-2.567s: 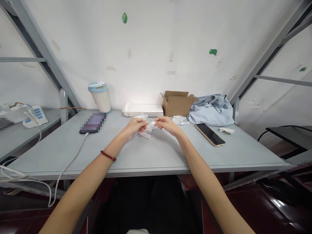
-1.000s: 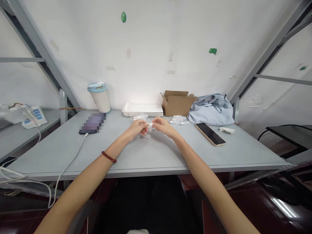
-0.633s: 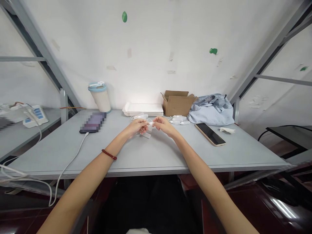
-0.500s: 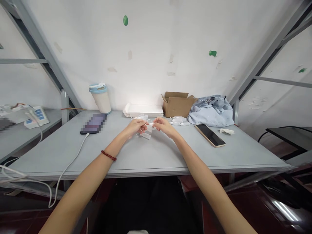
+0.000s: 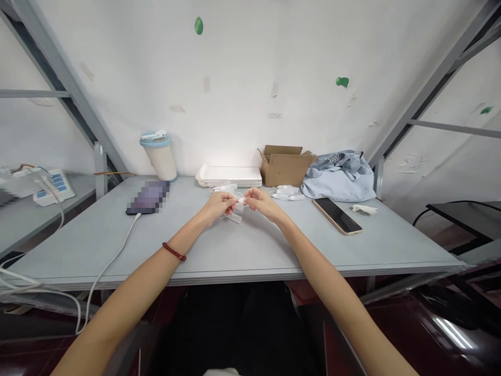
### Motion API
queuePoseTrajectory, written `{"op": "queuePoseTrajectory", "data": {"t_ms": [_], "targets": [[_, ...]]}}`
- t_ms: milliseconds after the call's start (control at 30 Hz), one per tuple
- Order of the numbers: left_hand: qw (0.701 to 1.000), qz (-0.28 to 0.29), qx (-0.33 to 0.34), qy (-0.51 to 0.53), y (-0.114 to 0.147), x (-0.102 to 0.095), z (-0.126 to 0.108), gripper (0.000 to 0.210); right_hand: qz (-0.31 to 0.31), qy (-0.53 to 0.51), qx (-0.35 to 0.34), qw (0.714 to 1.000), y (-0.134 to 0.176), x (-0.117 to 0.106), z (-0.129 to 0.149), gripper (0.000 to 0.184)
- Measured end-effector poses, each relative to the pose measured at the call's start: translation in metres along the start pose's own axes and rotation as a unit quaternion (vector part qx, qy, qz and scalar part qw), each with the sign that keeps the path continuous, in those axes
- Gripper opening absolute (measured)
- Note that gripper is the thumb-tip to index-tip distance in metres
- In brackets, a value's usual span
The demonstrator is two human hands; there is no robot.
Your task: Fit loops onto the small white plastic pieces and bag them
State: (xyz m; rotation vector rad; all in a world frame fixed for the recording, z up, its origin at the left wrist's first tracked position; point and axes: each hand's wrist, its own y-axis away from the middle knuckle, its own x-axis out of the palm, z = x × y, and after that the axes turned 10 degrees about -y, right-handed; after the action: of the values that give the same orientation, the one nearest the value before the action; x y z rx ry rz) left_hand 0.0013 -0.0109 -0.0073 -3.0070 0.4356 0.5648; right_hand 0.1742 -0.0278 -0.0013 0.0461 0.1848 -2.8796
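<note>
Brown cardboard, flaps raised, makes the box [image 5: 287, 169] I take my bearings from, at the back of the tabletop [image 5: 258, 250]. Forward of it and to its left, I have the left hand [image 5: 219, 204] and the right hand [image 5: 263, 203] facing each other, with a small white piece [image 5: 241, 200] between them. Each grip looks pinched, thumb and fingers together on that piece from opposite sides, probably because something so small needs steadying at both ends; I cannot tell exactly where the fingertips meet it. A thin white loop shows just above it.

Left of the box and nearer me, a translucent piece [image 5: 235, 218] lies just below the left hand, partly covered by it. More translucent pieces [image 5: 227, 188] sit behind that hand, and a white cluster [image 5: 287, 192] rests just in front of the box, both seemingly kept within easy reach. White trays or sheets, I can't say which, form a stack [image 5: 230, 176] beside the box on its left. Crumpled blue cloth [image 5: 340, 177] lies against its right side, with a phone [image 5: 337, 215] in front of the cloth, apparently set clear of the fingers' working space.
</note>
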Motion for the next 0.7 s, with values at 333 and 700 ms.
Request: {"op": "queuePoseTrajectory", "data": {"t_ms": [333,700], "targets": [[1.0,0.022,-0.006,-0.005,-0.001,0.0,0.002,0.021,0.024,0.027,0.007,0.999,-0.002,-0.005,-0.003,0.016],[0.997,-0.052,0.013,-0.058,-0.015,-0.018,0.011,0.018,-0.111,0.251,-0.084,0.958,-0.019,-0.039,-0.019,0.019]]}}
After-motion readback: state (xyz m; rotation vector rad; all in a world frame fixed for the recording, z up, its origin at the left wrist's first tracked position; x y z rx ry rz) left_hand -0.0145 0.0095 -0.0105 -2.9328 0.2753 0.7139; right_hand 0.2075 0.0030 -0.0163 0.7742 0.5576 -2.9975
